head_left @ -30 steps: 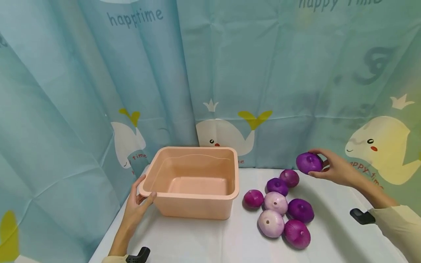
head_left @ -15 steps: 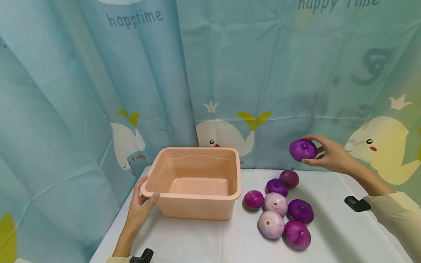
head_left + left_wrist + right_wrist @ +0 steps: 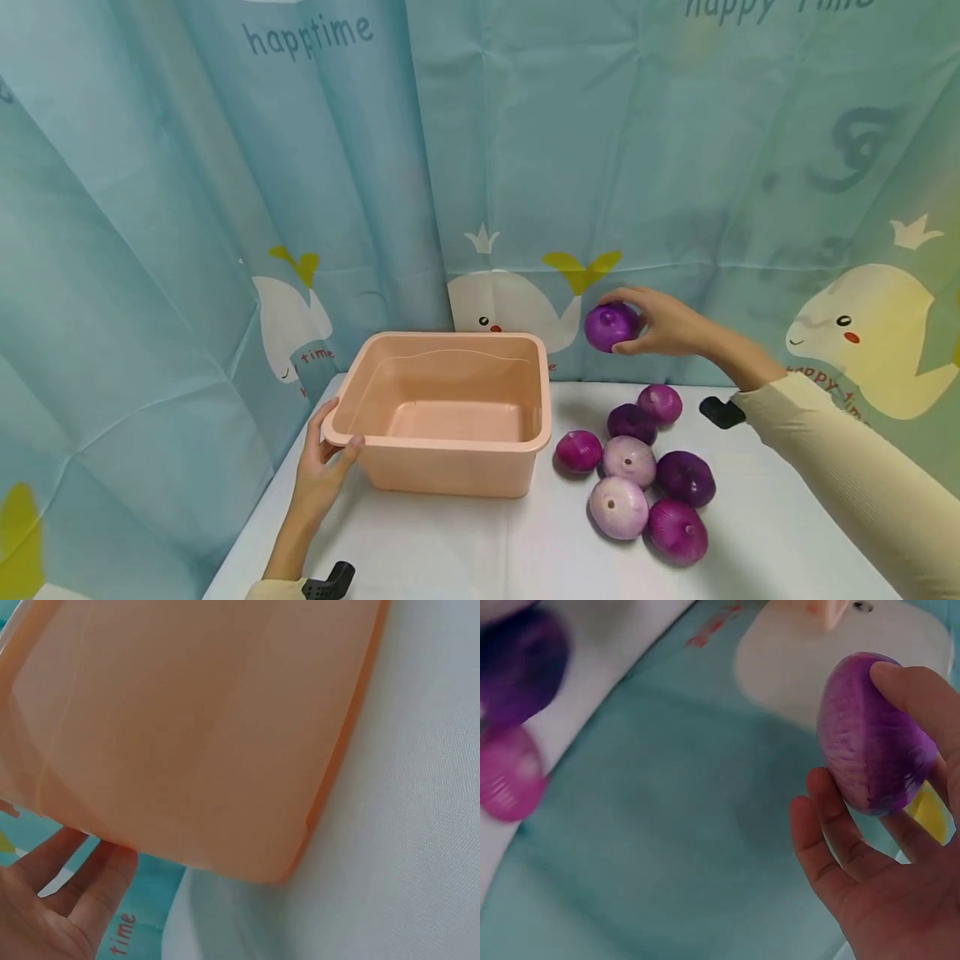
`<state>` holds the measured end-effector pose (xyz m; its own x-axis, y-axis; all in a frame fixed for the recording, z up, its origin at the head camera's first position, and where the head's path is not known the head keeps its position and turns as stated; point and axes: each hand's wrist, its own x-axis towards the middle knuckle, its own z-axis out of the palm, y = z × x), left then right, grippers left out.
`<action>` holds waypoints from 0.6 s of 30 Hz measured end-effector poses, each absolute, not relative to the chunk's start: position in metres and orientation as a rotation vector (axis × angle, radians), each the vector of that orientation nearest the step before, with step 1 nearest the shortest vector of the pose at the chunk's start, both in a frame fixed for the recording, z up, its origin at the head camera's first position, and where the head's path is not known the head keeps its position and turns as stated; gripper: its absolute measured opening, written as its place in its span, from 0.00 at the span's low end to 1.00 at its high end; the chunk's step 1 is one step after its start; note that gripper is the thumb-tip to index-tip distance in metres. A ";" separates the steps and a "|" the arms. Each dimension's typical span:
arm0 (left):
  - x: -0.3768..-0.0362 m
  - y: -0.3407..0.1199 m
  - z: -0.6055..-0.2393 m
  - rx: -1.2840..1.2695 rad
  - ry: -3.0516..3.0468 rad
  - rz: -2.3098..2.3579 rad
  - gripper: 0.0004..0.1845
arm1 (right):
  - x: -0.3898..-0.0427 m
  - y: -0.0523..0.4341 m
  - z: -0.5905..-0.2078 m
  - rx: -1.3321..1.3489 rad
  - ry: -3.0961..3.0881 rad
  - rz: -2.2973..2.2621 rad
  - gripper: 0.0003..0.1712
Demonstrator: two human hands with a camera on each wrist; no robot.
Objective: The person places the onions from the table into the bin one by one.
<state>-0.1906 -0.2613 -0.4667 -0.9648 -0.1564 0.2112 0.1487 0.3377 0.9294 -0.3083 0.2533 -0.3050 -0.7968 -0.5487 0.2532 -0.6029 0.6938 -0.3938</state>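
Observation:
My right hand (image 3: pixel 667 323) holds a purple onion (image 3: pixel 611 327) in the air, just right of the basin and above its rim level. In the right wrist view the thumb and fingers pinch this onion (image 3: pixel 870 742) around its sides. A peach plastic basin (image 3: pixel 450 471) sits on the table, its inside bare. My left hand (image 3: pixel 318 479) grips the basin's front left corner, thumb at the front rim and fingers along the left side. From the left wrist, those fingers (image 3: pixel 105 889) touch the basin's outer wall (image 3: pixel 187 750); the thumb is out of sight there.
Several onions lie clustered right of the basin, among them a white-purple onion (image 3: pixel 618 508), a dark purple onion (image 3: pixel 686 479) and a small magenta onion (image 3: pixel 578 452). A white cloth covers the table (image 3: pixel 435 550). Behind hangs a blue-green curtain (image 3: pixel 525 150) with printed whales.
My right hand has carried the purple onion up and to the left, from above the table's right side towards the basin. The left hand keeps its hold on the basin, which shifted slightly right.

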 end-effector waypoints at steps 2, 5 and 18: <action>-0.189 -0.261 -0.467 0.008 -2.338 -1.669 0.40 | -0.316 0.235 -0.301 0.967 -2.797 0.686 0.38; -0.188 -0.259 -0.468 0.002 -2.337 -1.649 0.40 | -0.324 0.208 -0.299 1.006 -2.814 0.678 0.39; -0.188 -0.250 -0.468 -0.019 -2.356 -1.639 0.40 | -0.344 0.104 -0.313 1.394 -2.816 0.740 0.35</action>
<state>-0.1884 -0.2503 -0.4679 -0.9633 -0.1427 0.2274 0.1636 0.3596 0.9186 -0.3439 0.1043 -0.3134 -0.6239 -0.7719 0.1226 -0.7323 0.5226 -0.4366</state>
